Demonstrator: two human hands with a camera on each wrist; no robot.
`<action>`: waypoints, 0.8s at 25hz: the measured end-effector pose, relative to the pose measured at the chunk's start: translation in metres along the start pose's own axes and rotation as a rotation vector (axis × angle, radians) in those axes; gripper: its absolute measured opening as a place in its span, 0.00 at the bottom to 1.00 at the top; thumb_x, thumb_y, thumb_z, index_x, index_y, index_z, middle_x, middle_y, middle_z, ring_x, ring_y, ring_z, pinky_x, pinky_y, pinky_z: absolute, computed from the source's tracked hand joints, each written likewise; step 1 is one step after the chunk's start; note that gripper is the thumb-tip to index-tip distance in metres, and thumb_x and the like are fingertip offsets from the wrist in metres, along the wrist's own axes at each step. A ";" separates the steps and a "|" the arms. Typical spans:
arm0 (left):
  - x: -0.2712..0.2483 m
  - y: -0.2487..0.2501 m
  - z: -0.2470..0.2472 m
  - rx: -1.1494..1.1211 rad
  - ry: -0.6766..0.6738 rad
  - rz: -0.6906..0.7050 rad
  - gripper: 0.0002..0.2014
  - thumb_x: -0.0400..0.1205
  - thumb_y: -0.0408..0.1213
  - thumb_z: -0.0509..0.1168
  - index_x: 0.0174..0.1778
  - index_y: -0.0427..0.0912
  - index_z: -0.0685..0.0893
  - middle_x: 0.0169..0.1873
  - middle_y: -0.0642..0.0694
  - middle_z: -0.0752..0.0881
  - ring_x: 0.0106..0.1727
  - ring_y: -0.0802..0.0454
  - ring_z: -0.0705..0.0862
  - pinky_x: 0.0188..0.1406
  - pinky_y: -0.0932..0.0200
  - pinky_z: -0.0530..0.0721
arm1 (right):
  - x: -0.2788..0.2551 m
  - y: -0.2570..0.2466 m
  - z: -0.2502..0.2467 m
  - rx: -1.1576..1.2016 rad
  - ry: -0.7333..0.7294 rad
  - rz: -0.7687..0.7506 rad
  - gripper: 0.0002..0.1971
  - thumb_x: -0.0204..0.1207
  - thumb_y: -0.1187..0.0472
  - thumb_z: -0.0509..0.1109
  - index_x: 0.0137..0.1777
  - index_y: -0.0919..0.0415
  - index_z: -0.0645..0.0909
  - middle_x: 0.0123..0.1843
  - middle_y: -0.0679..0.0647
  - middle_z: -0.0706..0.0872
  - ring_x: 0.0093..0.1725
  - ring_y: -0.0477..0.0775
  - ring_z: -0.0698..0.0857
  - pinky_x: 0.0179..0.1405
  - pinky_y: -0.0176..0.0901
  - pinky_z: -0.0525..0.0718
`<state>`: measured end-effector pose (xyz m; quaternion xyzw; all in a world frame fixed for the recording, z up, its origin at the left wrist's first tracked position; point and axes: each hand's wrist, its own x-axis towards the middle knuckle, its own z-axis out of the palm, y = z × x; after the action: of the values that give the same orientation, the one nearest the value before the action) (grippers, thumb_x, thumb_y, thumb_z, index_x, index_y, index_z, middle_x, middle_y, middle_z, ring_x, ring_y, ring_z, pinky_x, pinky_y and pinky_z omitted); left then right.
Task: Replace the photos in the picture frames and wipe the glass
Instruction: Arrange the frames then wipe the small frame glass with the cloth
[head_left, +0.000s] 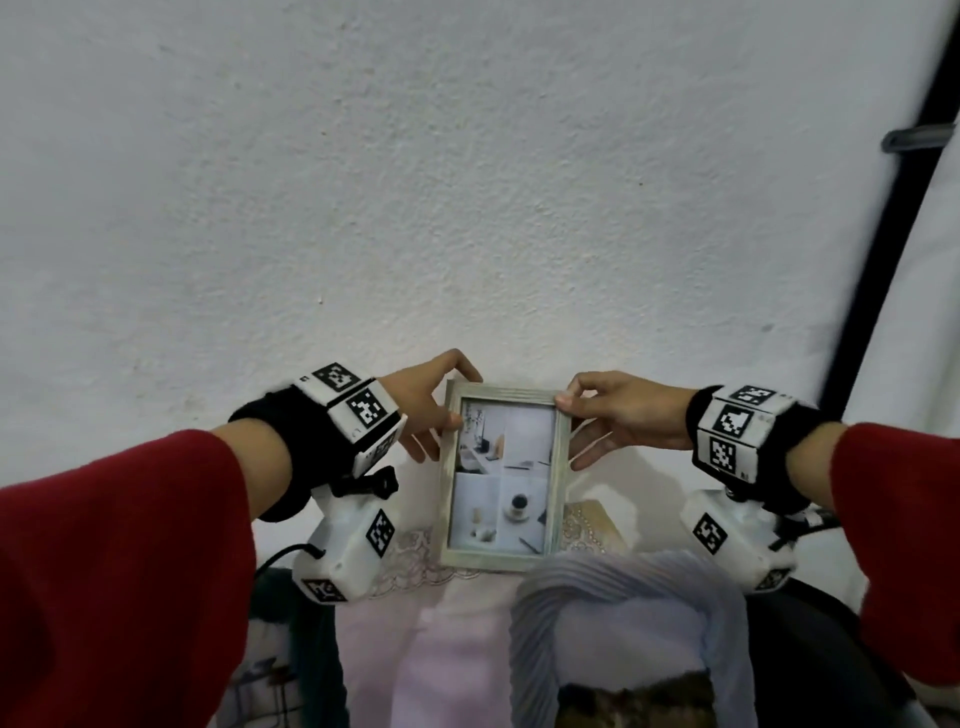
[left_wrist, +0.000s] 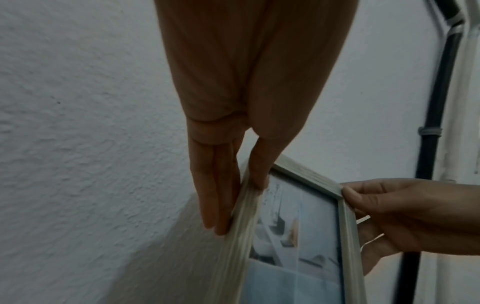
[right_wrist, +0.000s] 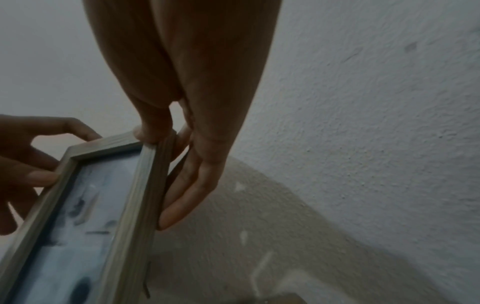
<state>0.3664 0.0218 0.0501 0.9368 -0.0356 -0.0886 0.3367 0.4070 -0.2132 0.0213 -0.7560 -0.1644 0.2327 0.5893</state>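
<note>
Red sleeves (head_left: 119, 561) frame the head view. Left hand (head_left: 426, 405) and right hand (head_left: 618, 415) pinch, thumbs in front and fingers behind, the upright pale grey-green wooden picture frame (head_left: 501, 560) by its upper corners, before the white wall (head_left: 467, 182). Advice: grip evenly, thumbs off glass. No legible writing.

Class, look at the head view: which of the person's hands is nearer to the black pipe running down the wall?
Right. The right hand grips the picture frame's right edge, on the black pipe's side; the left hand grips the frame's far edge.
</note>
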 end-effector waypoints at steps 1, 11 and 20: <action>0.003 -0.004 0.000 0.017 -0.003 -0.019 0.17 0.82 0.29 0.62 0.61 0.52 0.68 0.36 0.36 0.85 0.33 0.42 0.86 0.41 0.43 0.88 | 0.005 0.001 0.002 -0.026 -0.003 0.008 0.08 0.80 0.61 0.65 0.43 0.62 0.70 0.41 0.65 0.81 0.36 0.64 0.87 0.43 0.58 0.90; 0.023 -0.027 0.007 0.169 -0.054 -0.091 0.18 0.78 0.23 0.62 0.50 0.51 0.68 0.32 0.37 0.84 0.26 0.44 0.85 0.26 0.47 0.87 | 0.025 0.010 0.017 -0.219 -0.060 0.057 0.07 0.81 0.63 0.63 0.47 0.69 0.75 0.43 0.71 0.85 0.35 0.57 0.89 0.42 0.46 0.90; 0.023 -0.021 -0.022 0.259 -0.102 -0.087 0.12 0.72 0.24 0.70 0.27 0.46 0.87 0.18 0.47 0.86 0.20 0.51 0.86 0.16 0.63 0.81 | 0.022 -0.007 0.030 -0.390 -0.139 0.085 0.08 0.80 0.63 0.65 0.52 0.69 0.76 0.45 0.70 0.85 0.40 0.59 0.89 0.45 0.48 0.89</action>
<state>0.3931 0.0493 0.0503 0.9673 -0.0232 -0.1453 0.2066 0.4087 -0.1757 0.0188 -0.8442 -0.2144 0.2725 0.4087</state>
